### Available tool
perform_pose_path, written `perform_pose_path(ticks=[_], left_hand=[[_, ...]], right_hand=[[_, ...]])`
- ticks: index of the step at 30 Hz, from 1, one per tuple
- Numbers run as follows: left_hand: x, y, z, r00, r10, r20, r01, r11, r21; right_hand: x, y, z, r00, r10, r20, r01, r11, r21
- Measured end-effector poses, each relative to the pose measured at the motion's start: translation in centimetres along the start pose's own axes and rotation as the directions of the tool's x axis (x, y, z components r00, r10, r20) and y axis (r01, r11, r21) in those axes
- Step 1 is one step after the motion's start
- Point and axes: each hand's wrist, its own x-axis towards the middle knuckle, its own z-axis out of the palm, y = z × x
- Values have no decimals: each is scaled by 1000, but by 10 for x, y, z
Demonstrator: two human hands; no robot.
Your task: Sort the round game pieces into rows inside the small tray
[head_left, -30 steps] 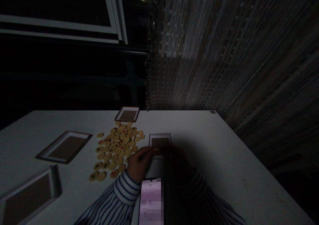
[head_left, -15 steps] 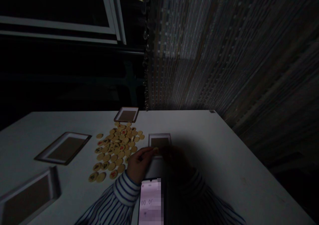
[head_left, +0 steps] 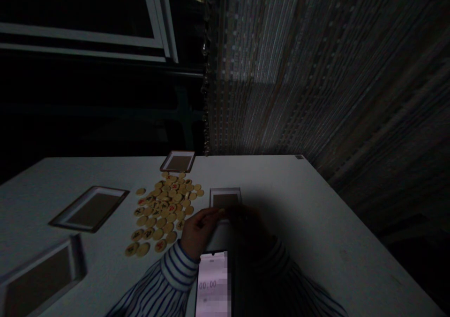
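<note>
My left hand (head_left: pixel 197 230) is closed, its thumb and fingertips pinching a small round wooden xiangqi piece (head_left: pixel 221 210). My right hand (head_left: pixel 250 228) lies in deep shadow, its closed fingertips meeting the same piece from the other side. Both hands are over the near part of a shallow light-rimmed box lid (head_left: pixel 240 196) with a brown bottom. Left of my left hand spreads a loose heap of xiangqi pieces (head_left: pixel 161 223), some showing red or black characters, others plain side up. Which face the held piece shows is too dark to read.
A lit phone (head_left: pixel 212 268) showing a timer lies between my forearms. Other shallow trays stand at the far edge (head_left: pixel 180 162), at the left (head_left: pixel 89 209) and at the near left (head_left: pixel 44 279) of the white table (head_left: pixel 309 242). A bead-string curtain (head_left: pixel 267 73) hangs behind.
Both hands stay over the box lid, and the piece between the fingertips has shifted very slightly to the right. The heap and trays look unchanged.
</note>
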Motion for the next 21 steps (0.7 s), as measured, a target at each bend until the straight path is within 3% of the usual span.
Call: perform_pose_path(ticks=[8,21], left_hand=[[0,-6,-2,1000,31,-8,-30,993,112],[-1,-8,-1,1000,25,16,-27,991,132]], right_hand=[[2,-1,0,999,-50,7,50,999,13],[2,4,0,982,-182,49,185,980,-72]])
